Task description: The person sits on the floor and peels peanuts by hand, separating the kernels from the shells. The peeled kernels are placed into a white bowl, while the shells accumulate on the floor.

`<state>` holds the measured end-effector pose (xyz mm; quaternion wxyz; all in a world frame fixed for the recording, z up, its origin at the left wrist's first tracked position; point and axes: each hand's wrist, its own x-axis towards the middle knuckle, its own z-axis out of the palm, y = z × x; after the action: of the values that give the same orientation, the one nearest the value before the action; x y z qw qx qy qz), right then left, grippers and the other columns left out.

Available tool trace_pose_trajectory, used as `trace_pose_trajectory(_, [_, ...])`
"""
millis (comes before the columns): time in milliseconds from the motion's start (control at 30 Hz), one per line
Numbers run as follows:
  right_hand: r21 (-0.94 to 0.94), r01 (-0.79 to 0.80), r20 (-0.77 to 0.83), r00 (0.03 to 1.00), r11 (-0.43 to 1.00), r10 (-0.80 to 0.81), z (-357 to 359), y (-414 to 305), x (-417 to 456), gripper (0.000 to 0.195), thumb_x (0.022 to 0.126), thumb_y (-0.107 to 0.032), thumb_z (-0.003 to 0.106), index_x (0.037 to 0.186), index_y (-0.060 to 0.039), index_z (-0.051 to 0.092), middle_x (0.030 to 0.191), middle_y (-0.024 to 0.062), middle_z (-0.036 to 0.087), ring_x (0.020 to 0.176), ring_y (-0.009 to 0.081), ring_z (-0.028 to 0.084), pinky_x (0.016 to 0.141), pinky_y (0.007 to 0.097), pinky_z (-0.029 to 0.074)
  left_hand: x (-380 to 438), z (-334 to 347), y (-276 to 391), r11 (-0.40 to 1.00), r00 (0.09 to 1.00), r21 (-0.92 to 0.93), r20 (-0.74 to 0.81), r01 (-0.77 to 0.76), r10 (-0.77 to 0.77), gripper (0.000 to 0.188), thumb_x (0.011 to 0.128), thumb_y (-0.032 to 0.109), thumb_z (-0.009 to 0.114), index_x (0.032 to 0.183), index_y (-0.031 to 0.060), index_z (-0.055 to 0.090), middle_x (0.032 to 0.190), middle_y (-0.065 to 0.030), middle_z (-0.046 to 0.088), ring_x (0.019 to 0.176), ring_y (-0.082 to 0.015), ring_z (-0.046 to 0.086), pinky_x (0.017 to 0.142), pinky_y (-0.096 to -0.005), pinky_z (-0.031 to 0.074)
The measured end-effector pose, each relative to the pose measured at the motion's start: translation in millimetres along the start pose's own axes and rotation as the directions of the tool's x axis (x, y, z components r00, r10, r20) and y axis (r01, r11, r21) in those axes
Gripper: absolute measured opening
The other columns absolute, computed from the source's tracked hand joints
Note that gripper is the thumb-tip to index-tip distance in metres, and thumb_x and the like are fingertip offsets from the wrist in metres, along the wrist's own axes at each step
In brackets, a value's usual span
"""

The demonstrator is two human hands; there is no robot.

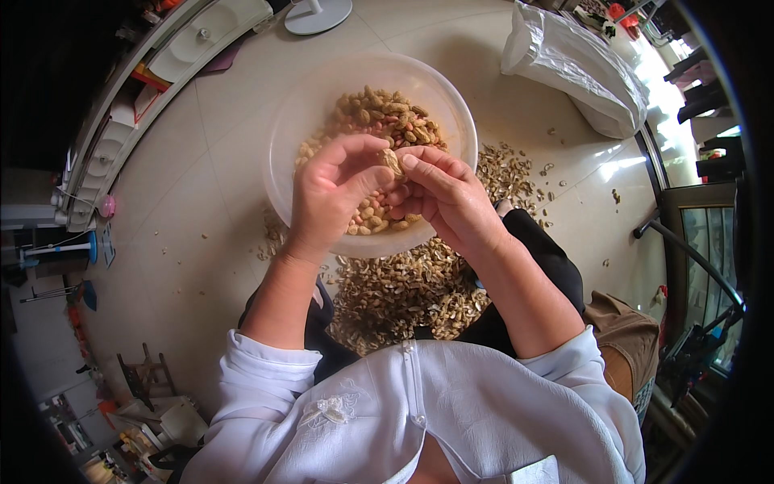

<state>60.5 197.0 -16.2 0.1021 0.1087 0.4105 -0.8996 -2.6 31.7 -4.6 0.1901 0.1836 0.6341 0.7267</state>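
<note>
A single peanut in its shell (390,161) is held above a wide translucent plastic basin (279,157). My left hand (334,187) has its thumb and forefinger at the left side of this peanut. From the other side, my right hand (450,181) pinches the same peanut between thumb and fingers. Unshelled peanuts (396,112) are heaped at the far side of the basin, with reddish shelled kernels (370,128) among them. More unshelled peanuts (378,221) show below my hands; the basin's middle is partly hidden by them.
Broken peanut shells (399,296) cover the floor between my legs, with more shells (505,172) right of the basin. A white plastic sack (580,78) lies at the upper right. White drawers (202,36) line the left. A small wooden stool (146,372) stands lower left.
</note>
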Motion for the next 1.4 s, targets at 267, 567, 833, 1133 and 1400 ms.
trace_pose_trajectory(267, [-0.228, 0.097, -0.096, 0.988, 0.969, -0.122, 9, 1, -6, 0.024, 0.095, -0.022, 0.064, 0.106, -0.0012, 0.064, 0.086, 0.0041, 0.067, 0.073, 0.0101, 0.062, 0.067, 0.0245, 0.051, -1, 0, -3, 1.0, 0.999, -0.009, -0.031, -0.007, 0.007, 0.019, 0.089, 0.004, 0.068, 0.108, 0.0006, 0.064, 0.096, -0.0033, 0.069, 0.089, -0.0092, 0.064, 0.081, -0.0232, 0.052])
trace_pose_trajectory(567, [-0.475, 0.377, -0.057, 0.888, 0.795, -0.455, 18, 3, 0, 0.033, 0.093, -0.018, 0.067, 0.118, 0.0014, 0.06, 0.106, 0.0095, 0.066, 0.089, 0.0141, 0.066, 0.072, 0.0257, 0.054, 1, 2, -12, 0.99, 0.99, -0.123, -0.129, -0.071, 0.055, 0.019, 0.09, 0.0, 0.065, 0.108, 0.004, 0.067, 0.099, -0.0044, 0.069, 0.089, -0.0105, 0.064, 0.083, -0.0248, 0.054])
trace_pose_trajectory(833, [-0.52, 0.204, -0.05, 0.962, 0.829, -0.268, 20, 5, -11, 0.053, 0.094, -0.016, 0.06, 0.141, 0.0033, 0.043, 0.129, 0.0104, 0.056, 0.118, 0.0172, 0.053, 0.098, 0.0299, 0.043, 6, 21, -31, 0.953, 0.953, -0.003, -0.018, -0.302, 0.302, 0.027, 0.083, -0.011, 0.058, 0.105, 0.0012, 0.066, 0.1, -0.0079, 0.07, 0.094, -0.0132, 0.065, 0.082, -0.0262, 0.053])
trace_pose_trajectory(1133, [-0.591, 0.321, -0.005, 0.916, 0.74, -0.402, 68, 9, -25, 0.031, 0.09, -0.025, 0.069, 0.108, 0.0011, 0.069, 0.11, 0.0146, 0.065, 0.103, 0.0257, 0.062, 0.084, 0.0369, 0.054, -20, 21, -6, 0.984, 0.97, -0.106, -0.213, -0.145, 0.12, 0.009, 0.078, -0.01, 0.065, 0.083, -0.0032, 0.062, 0.079, -0.0118, 0.069, 0.076, -0.0171, 0.066, 0.069, -0.0314, 0.052])
trace_pose_trajectory(1400, [-0.755, 0.266, -0.05, 0.888, 0.6, -0.457, 39, 25, 9, 0.042, 0.088, -0.028, 0.069, 0.12, -0.0011, 0.065, 0.114, 0.0148, 0.064, 0.102, 0.0247, 0.061, 0.087, 0.039, 0.051, -17, 11, 5, 0.979, 0.971, -0.193, -0.24, -0.064, 0.016, 0.011, 0.072, -0.013, 0.064, 0.078, -0.0044, 0.062, 0.077, -0.0147, 0.068, 0.074, -0.0213, 0.066, 0.067, -0.0334, 0.052])
